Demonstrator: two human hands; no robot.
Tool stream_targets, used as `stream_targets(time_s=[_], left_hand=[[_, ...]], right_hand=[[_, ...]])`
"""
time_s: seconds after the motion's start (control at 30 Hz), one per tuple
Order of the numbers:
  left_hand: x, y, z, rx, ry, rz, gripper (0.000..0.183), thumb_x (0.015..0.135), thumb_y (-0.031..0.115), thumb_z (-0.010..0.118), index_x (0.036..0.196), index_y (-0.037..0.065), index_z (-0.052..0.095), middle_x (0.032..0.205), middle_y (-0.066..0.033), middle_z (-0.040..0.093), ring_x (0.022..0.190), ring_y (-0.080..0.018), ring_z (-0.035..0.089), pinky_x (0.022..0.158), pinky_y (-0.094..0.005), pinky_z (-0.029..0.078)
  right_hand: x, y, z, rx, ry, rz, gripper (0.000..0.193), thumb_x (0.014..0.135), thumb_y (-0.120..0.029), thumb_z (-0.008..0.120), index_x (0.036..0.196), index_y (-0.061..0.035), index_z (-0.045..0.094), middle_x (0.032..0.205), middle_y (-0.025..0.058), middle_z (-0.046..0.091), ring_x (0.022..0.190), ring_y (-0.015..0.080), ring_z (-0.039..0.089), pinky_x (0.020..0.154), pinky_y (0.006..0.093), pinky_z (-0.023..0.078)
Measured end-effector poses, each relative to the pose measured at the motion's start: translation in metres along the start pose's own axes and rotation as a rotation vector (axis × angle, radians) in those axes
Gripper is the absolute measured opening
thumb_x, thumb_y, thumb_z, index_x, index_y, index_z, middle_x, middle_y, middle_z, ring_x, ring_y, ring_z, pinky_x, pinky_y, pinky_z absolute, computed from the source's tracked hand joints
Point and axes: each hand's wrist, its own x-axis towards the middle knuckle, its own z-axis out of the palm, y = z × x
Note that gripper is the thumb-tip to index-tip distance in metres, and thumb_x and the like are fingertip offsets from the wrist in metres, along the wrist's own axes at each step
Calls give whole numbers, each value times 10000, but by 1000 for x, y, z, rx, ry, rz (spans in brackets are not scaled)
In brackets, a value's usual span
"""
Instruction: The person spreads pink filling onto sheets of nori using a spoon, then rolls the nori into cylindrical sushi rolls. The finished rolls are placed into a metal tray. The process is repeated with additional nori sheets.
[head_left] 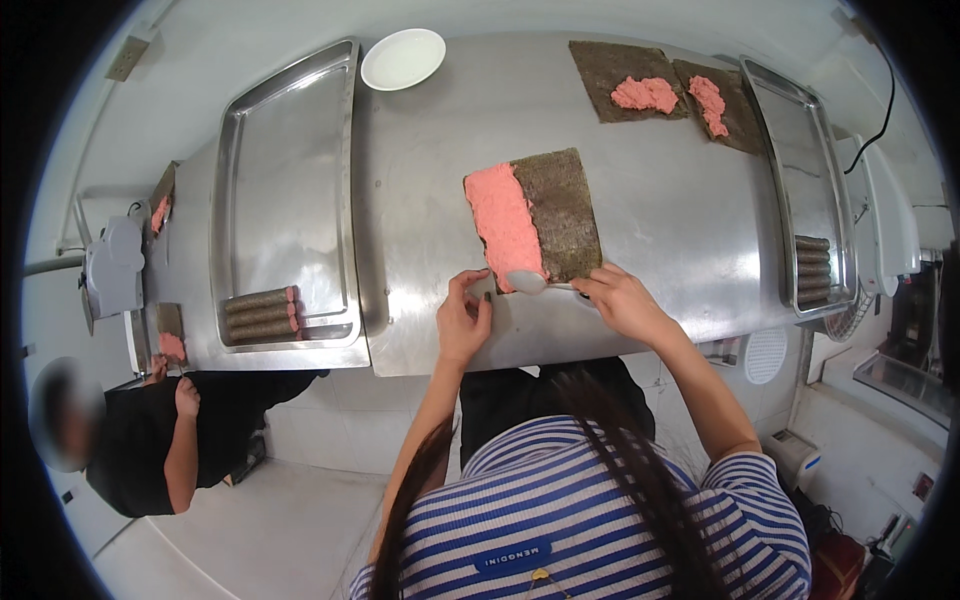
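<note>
**Coral-pink paste (503, 215) on a rectangular dark green-brown seaweed sheet (566, 205)**

Sheet lies flat at frame centre on a shiny grey metal tabletop (420, 220); paste covers its left portion, right portion bare. Right hand (625, 303): grip closed, fingers pinching the handle of a silver metal spoon (526, 281), rounded bowl at the paste's lower end. Left hand (462, 325): grip parted, thumb and fingers spread at the sheet's lower left corner; contact with its edge cannot be told. Upper right of frame: 2 more dark sheets (600, 70), each bearing a pink mound (645, 94). Left of frame: rectangular metal tray (285, 170), dark cylindrical rolls (262, 303) at its lower end. Top: round white plate (403, 60). Lower left: a person in black (130, 440).
</note>
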Motion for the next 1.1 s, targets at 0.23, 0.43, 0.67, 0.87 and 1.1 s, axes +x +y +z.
stream_targets(time_s=[0.23, 0.43, 0.67, 0.87, 1.1], left_hand=[[0, 1, 0, 7, 15, -22, 351, 785, 20, 585, 1114, 55, 468, 1090, -46, 666, 535, -159, 600, 552, -297, 480], [1, 2, 1, -9, 4, -37, 349, 785, 20, 585, 1114, 55, 473, 1079, -26, 667, 539, -158, 602, 552, -295, 480], [-3, -4, -2, 15, -14, -4, 365, 790, -16, 542, 1138, 28, 441, 1140, -73, 654, 542, -103, 584, 509, -231, 457], [0, 1, -2, 21, -6, -48, 355, 783, 25, 584, 1122, 58, 485, 1049, -45, 677, 563, -170, 618, 560, -290, 490], [0, 2, 0, -42, -11, -6, 336, 812, -14, 539, 1135, 5, 449, 1102, -88, 665, 559, -83, 575, 511, -217, 444]], right_hand=[[3, 0, -33, -30, -67, -28, 265, 779, -29, 570, 1028, -21, 663, 841, 92, 593, 857, 270, 555, 756, 371, 485], [8, 11, -27, -108, -27, -92, 270, 781, -26, 563, 1028, -22, 669, 794, 97, 578, 822, 269, 543, 747, 371, 478], [29, 19, -52, -94, 23, 68, 255, 804, -49, 549, 1031, -42, 666, 800, 114, 592, 820, 291, 553, 743, 384, 472], [91, 47, -35, -46, 230, 26, 223, 831, -74, 538, 1015, -43, 661, 902, 125, 635, 897, 316, 569, 772, 426, 464], [85, 45, -20, -128, 81, -6, 258, 822, -40, 536, 1050, -47, 657, 856, 127, 619, 878, 314, 568, 788, 427, 461]])
